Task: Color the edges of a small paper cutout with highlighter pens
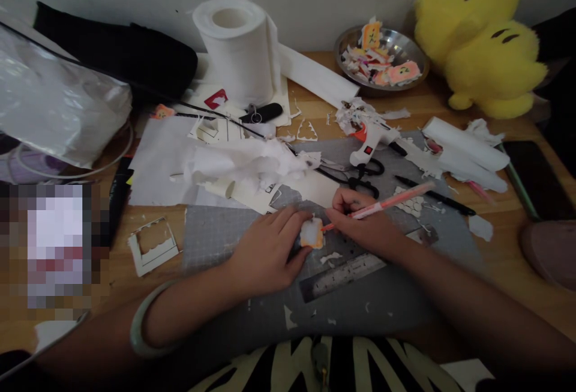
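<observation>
On the far left a clear plastic bag (58, 104) is lying at the edge of the tabletop (508, 212), and a cut paper frame (153, 247) is resting beside the grey cutting mat (225, 230), pushed away from the working place. The left hand (265, 254) is closing narrowly on a small orange-and-white paper piece (312, 233); the fingers are pressing it down on the mat, seemingly to keep it from sliding. The piece is sitting near the middle of the mat, between both hands.

The right hand (364, 224) is gripping a pink pen (387, 203) in a writing hold, and the tip is touching the right edge of the piece. A metal ruler (346, 273) is lying just below the hands, close enough to reach.

Further right, a glue gun (373, 140) and black scissors (360, 177) are lying behind the hands. Behind them a paper roll (236, 50) is standing upright, and a steel bowl (382, 59) is keeping similar orange pieces together. A yellow plush toy (486, 38) is leaning against the wall.
</observation>
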A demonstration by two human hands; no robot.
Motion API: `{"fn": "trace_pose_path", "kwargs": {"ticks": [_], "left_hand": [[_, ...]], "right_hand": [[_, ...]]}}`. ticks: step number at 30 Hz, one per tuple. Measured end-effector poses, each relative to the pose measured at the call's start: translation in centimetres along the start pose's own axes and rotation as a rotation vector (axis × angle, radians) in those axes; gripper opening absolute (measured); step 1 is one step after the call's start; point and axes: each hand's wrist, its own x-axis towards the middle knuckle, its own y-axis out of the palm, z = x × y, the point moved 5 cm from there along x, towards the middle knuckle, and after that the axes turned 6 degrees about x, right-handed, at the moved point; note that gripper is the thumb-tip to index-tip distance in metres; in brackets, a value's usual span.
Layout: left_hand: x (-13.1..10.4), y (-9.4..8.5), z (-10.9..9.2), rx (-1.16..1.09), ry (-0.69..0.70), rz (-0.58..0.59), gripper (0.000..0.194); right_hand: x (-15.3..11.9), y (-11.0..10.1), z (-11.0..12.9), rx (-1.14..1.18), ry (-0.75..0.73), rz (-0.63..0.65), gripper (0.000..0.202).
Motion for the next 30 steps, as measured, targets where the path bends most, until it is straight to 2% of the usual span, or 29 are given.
{"fn": "trace_pose_path", "kwargs": {"ticks": [4, 8, 12, 16, 20, 24, 28, 30], "left_hand": [[0.13, -0.05, -0.11, 0.005, 0.022, 0.020, 0.037], [0.08, -0.02, -0.04, 0.013, 0.027, 0.029, 0.038], [0.01, 0.00, -0.04, 0.017, 0.030, 0.026, 0.038], [0.01, 0.02, -0.05, 0.016, 0.026, 0.027, 0.039], [0.09, -0.04, -0.08, 0.005, 0.028, 0.031, 0.038], [0.10, -0.08, -0.06, 0.001, 0.021, 0.033, 0.039], [0.07, -0.09, -0.10, 0.008, 0.019, 0.039, 0.039], [0.08, -0.11, -0.10, 0.014, 0.018, 0.041, 0.038]], "right_hand": [[-0.01, 0.39, -0.07, -0.045, -0.025, 0.051, 0.022], [-0.05, -0.09, -0.16, -0.031, -0.022, -0.037, 0.021], [-0.11, 0.34, 0.01, -0.048, -0.034, 0.065, 0.021], [-0.10, -0.21, -0.10, -0.040, -0.006, -0.050, 0.020], [-0.09, 0.29, -0.14, -0.032, -0.011, 0.042, 0.021], [-0.07, -0.15, -0.27, -0.044, 0.003, -0.047, 0.020], [-0.01, 0.22, -0.26, -0.047, -0.016, 0.032, 0.022], [0.00, 0.04, -0.27, -0.046, -0.015, -0.003, 0.021]]}}
